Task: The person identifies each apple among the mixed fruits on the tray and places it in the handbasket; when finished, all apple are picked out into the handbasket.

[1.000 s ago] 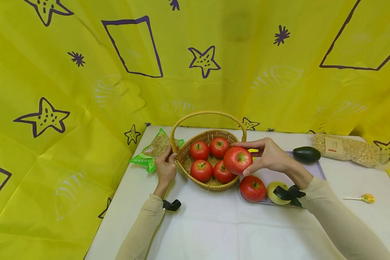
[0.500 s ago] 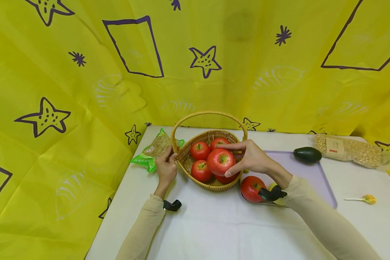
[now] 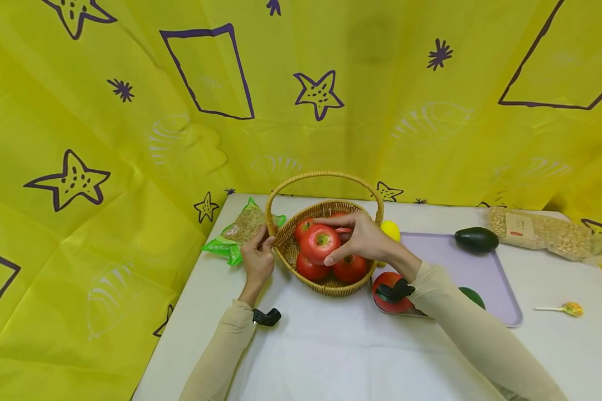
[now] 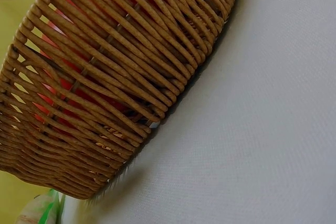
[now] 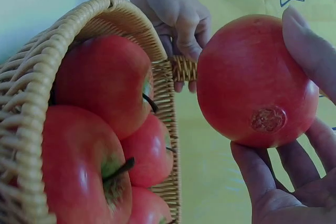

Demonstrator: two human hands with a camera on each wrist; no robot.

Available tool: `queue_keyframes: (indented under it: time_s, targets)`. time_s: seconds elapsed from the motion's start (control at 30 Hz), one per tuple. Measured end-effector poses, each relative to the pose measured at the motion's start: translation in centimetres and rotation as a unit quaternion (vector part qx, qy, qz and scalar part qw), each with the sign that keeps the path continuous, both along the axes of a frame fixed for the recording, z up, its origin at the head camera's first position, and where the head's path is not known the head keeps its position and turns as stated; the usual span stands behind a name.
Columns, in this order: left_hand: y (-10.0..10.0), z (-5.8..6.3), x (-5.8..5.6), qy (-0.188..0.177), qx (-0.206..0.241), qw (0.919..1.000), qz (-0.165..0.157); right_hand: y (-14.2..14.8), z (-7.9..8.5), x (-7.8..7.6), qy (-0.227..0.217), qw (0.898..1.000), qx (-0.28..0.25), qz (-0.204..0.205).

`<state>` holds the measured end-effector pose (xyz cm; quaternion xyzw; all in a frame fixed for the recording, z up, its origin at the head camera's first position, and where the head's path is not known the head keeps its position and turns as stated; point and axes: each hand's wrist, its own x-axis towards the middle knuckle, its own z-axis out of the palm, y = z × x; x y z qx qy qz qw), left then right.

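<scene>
A red apple is in my right hand, held between thumb and fingers above the wicker basket. In the right wrist view the held apple is apart from the basket's contents. Several red apples lie inside the basket, partly covered by my right hand in the head view. My left hand grips the foot of the basket's arched handle at the left rim. The left wrist view shows the basket's woven side, with red apples behind the slats.
Right of the basket lies a lavender tray with another red apple, an avocado and a partly hidden green thing. A yellow fruit shows behind my wrist. Nearby are a green-edged bag, a grain bag and a lollipop.
My right hand has moved left with the apple, from the basket's right rim to over its middle. My left hand keeps its grip on the handle.
</scene>
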<state>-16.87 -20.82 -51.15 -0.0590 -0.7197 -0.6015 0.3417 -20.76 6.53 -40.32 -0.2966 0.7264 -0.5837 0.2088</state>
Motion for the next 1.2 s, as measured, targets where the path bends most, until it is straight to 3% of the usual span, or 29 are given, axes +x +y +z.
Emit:
queue_keyframes:
  time_s: [0.23, 0.53, 0.73, 0.97, 1.2]
  targets:
    - [0.5, 0.5, 0.1, -0.002, -0.001, 0.9999, 0.015, -1.6, -0.9, -0.7, -0.014, 1.000, 0.018, -0.021]
    - [1.3, 2.6, 1.2, 0.013, 0.003, 0.9999, 0.001, -3.2, -1.8, -1.4, -0.025, 0.999, 0.019, -0.031]
    - [1.3, 2.8, 1.3, -0.007, 0.010, 0.9999, 0.010, -4.0, -2.2, -1.9, -0.020, 0.998, 0.047, -0.047]
    - [1.2, 3.0, 1.4, -0.025, -0.010, 0.9989, 0.040, -5.0, -2.8, -2.4, -0.031, 0.997, 0.049, -0.049]
    - [1.1, 3.0, 1.5, -0.025, -0.009, 0.9990, 0.037, -5.5, -3.1, -2.8, -0.048, 0.996, 0.051, -0.047]
